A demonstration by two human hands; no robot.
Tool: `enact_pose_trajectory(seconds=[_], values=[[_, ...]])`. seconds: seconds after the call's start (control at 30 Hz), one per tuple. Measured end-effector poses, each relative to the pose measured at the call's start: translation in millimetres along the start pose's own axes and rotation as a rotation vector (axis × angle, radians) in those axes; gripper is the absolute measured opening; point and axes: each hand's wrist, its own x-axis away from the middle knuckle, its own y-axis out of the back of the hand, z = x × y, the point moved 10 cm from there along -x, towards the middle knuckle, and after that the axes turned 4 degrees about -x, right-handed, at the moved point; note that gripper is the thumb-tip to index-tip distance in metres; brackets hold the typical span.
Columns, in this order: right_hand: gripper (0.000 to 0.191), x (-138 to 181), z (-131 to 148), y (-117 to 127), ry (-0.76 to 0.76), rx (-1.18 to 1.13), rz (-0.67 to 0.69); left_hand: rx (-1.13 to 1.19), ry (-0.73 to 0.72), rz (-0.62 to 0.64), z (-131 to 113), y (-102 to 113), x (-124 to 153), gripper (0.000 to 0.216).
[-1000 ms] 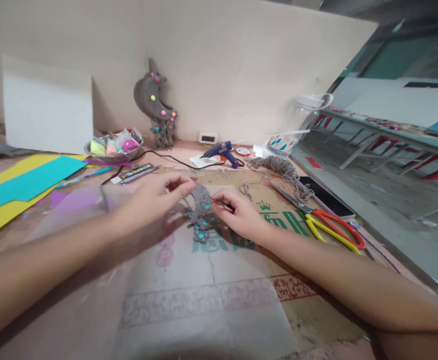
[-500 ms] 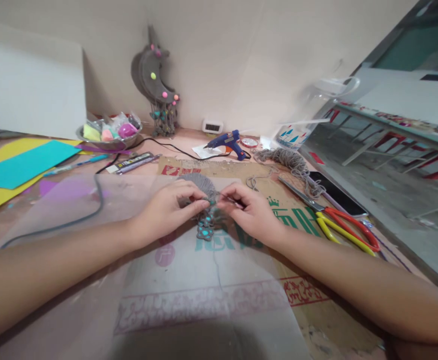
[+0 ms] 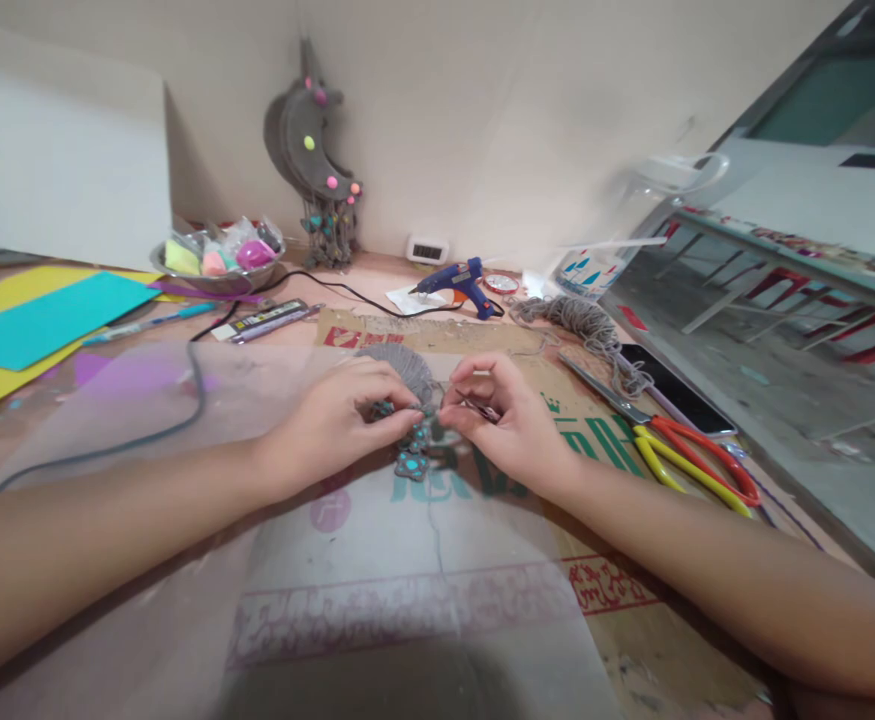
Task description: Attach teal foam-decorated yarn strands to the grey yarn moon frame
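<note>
A small grey yarn-wrapped craft piece with teal star-shaped pendants lies on a clear plastic sheet in the middle of the table. My left hand pinches its hanging strands from the left, fingers closed. Facing it from the right, my right hand is pinched too, with a thin needle-like tool between the fingertips. The fingertips of both hands nearly meet over the pendants.
Red and yellow scissors and a phone lie to the right, near the table edge. Behind are grey yarn, a blue glue gun, a bowl of coloured bits, a finished moon ornament, and teal and yellow paper at left.
Both hands have drawn closer together over the craft piece, and my right hand's fingers have curled into a tighter pinch. The view has dropped slightly.
</note>
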Motion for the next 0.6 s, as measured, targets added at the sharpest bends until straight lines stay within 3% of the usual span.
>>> enact_pose_trajectory(seconds=[0.13,0.6], values=[[0.006,-1.4,3.2,-3.6,0.044,0.152,0.023,-0.01,-0.018,-0.004,0.7,0.3,1.0,0.012],[0.008,-0.5,6.9,-2.6,0.081,0.211,0.007,0.006,-0.011,-0.016,-2.6,3.6,0.3,0.008]])
